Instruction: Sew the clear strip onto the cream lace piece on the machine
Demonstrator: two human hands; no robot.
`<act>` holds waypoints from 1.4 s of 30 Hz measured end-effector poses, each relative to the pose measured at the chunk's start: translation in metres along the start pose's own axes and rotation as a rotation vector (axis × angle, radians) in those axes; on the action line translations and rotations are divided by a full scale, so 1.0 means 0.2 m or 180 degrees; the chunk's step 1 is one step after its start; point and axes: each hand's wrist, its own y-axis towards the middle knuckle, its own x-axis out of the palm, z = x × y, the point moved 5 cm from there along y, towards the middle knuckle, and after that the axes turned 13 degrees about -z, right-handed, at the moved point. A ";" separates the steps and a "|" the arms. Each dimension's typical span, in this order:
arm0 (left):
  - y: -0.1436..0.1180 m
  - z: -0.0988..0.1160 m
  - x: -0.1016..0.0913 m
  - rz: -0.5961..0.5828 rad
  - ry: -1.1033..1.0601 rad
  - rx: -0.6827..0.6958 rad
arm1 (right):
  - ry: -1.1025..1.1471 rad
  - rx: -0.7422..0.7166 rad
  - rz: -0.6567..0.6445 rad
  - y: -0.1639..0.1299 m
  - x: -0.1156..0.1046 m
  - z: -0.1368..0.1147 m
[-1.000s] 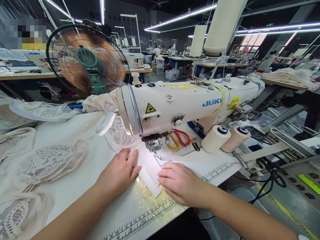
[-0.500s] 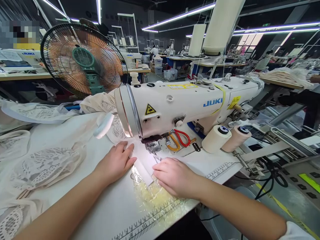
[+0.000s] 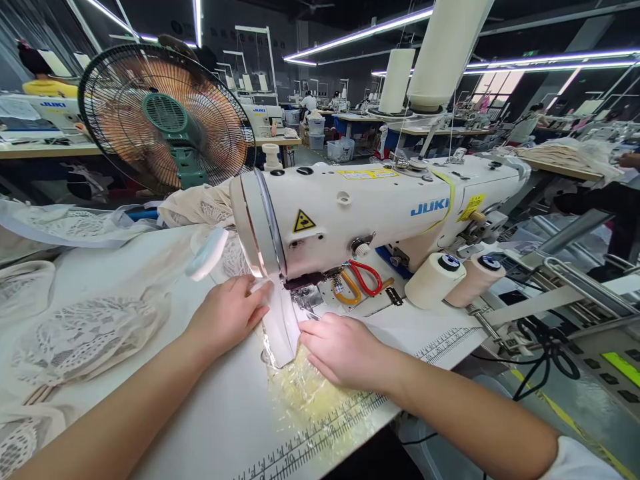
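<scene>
1. The sewing machine fills the middle of the bench, its head lit from beneath. The biggest hazard is there, I reckon: both hands sit right up against the presser foot, and a fingertip that creeps forward could go under the needle.
2. Piles of lace fabric crowd the left edge of the bench. A loose fold could drag toward the needle and get stitched in.
3. The left hand lies flat, fingers together, pressing the white strip just left of the foot. The right hand lies flat too, fingers nearly closed, on the strip's right side near the front edge. Neither grips anything; uneven pressure could skew the seam.
4. The strip runs from under the foot back toward the front edge, between the hands, over a patch of yellowed clear tape whose wrinkled surface might snag it.
5. The red and yellow scissors lie behind the foot, close to the moving parts.
6. The needle itself is hidden by the machine head, and glare washes out the strip's edges and stitching.
</scene>
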 end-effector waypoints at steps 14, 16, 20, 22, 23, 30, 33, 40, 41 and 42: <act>-0.19 0.37 -0.02 0.0819 -0.0946 0.1271 | -0.0122 -0.0174 0.0519 -0.06 0.03 -0.02; -0.19 0.37 -0.02 0.0829 -0.0862 0.1353 | -0.0020 -0.0203 0.0615 -0.08 0.03 -0.01; -0.19 0.35 -0.02 0.0832 -0.0811 0.1436 | 0.0161 -0.0241 0.0849 -0.10 0.03 0.01; -0.19 0.34 -0.01 0.0795 -0.0820 0.1437 | 0.0215 -0.0237 0.0895 -0.10 0.03 0.01; -0.18 0.34 -0.01 0.0771 -0.0825 0.1434 | 0.0230 -0.0229 0.0887 -0.10 0.03 0.01; -0.15 0.29 -0.01 0.0591 -0.0779 0.1341 | 0.0244 -0.0232 0.0936 -0.10 0.03 0.01; -0.13 0.26 0.02 0.0511 -0.0754 0.1296 | 0.0254 -0.0239 0.0896 -0.10 0.03 0.02; -0.08 0.21 0.04 0.0427 -0.0746 0.1207 | 0.0319 -0.0214 0.0809 -0.10 0.04 0.02; -0.07 0.21 0.04 0.0367 -0.0713 0.1181 | 0.0324 -0.0212 0.0809 -0.09 0.04 0.02; -0.07 0.20 0.03 0.0311 -0.0690 0.1155 | 0.0331 -0.0212 0.0819 -0.09 0.03 0.02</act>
